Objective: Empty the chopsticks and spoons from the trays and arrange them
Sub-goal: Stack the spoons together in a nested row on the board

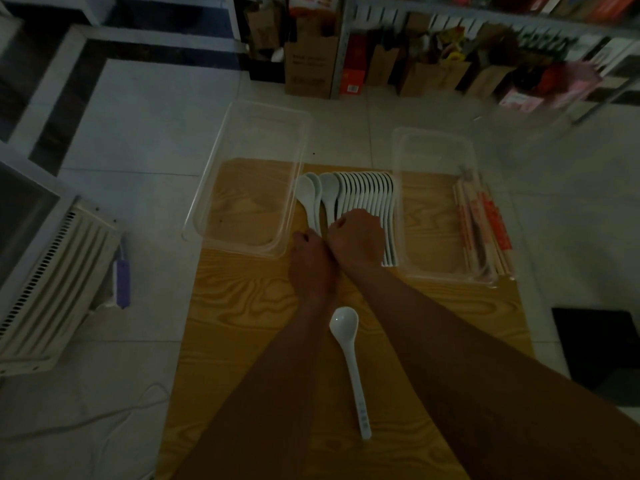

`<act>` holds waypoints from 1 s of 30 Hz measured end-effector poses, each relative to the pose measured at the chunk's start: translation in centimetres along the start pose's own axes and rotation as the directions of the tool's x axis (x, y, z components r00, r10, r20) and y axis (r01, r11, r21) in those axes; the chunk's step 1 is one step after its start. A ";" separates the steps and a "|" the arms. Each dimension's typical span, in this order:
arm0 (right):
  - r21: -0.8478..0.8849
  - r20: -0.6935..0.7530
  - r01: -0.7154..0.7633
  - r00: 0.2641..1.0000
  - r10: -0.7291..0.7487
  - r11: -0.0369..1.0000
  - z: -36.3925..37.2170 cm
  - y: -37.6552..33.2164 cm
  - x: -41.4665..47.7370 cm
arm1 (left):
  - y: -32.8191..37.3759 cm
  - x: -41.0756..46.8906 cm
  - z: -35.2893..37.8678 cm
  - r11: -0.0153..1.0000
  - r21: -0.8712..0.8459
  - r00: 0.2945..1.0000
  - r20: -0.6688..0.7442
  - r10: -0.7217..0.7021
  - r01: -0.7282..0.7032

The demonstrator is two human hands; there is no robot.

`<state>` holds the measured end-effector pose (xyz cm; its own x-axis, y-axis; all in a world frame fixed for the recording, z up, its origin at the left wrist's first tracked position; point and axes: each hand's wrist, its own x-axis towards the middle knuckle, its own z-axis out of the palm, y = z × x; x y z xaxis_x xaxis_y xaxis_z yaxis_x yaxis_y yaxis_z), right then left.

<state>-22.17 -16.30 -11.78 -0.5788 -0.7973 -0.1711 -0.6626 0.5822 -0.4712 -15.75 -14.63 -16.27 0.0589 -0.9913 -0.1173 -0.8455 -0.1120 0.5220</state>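
Several white spoons (367, 195) lie in a tight overlapping row on the wooden board (242, 334), between two clear trays. My right hand (358, 239) rests with curled fingers on the handles of the row. Beside it my left hand (310, 259) curls over the handles of the two leftmost spoons (310, 194); what its fingers hold is hidden. One loose spoon (348, 355) lies near me between my forearms. The left tray (207, 188) holds nothing. The right tray (401, 161) has wrapped chopsticks (485, 223) along its right side.
The board lies on a pale tiled floor. A white slatted appliance (52, 278) with a purple tag (122, 284) stands at the left. Cardboard boxes (311, 64) and shelves of goods (485, 46) line the far side. A dark object (602, 348) sits at the right.
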 end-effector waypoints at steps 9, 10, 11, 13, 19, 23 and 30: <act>0.023 0.000 -0.054 0.999 0.054 0.998 -1.0 1.4 -1.2 | 0.3 0.3 -0.2 0.996 -0.051 0.994 0.087 0.072 -0.068; 0.038 -0.006 -0.051 0.999 0.051 0.998 -1.3 1.6 -1.5 | 0.2 0.3 -0.2 0.994 -0.072 0.992 0.097 0.085 -0.078; 0.062 -0.008 -0.040 0.999 0.041 0.997 -1.6 1.8 -2.0 | 0.3 0.3 -0.2 0.992 -0.101 0.990 0.103 0.091 -0.081; 0.107 -0.025 0.009 1.000 -0.006 0.994 -2.1 2.3 -3.3 | 0.3 0.2 -0.4 0.986 -0.153 0.990 0.109 0.085 -0.067; 0.139 0.050 -0.018 0.999 0.012 0.990 -3.4 7.0 -10.8 | 0.4 0.2 -1.2 0.982 -0.169 0.983 0.150 0.107 -0.081; 0.073 0.190 -0.159 0.971 0.143 0.985 -3.8 10.8 -15.9 | 0.6 0.3 -1.8 0.984 -0.173 0.980 0.183 0.073 -0.041; -0.014 0.406 -0.293 0.872 0.273 0.956 -3.3 12.4 -21.0 | 0.9 0.7 -2.5 0.980 -0.198 0.977 0.209 0.041 0.001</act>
<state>-19.84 8.16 -11.15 -0.4928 -0.6014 -0.6288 -0.4706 0.7921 -0.3887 -15.13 -15.58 -13.83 -0.0878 -0.9590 -0.2695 -0.7239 -0.1244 0.6786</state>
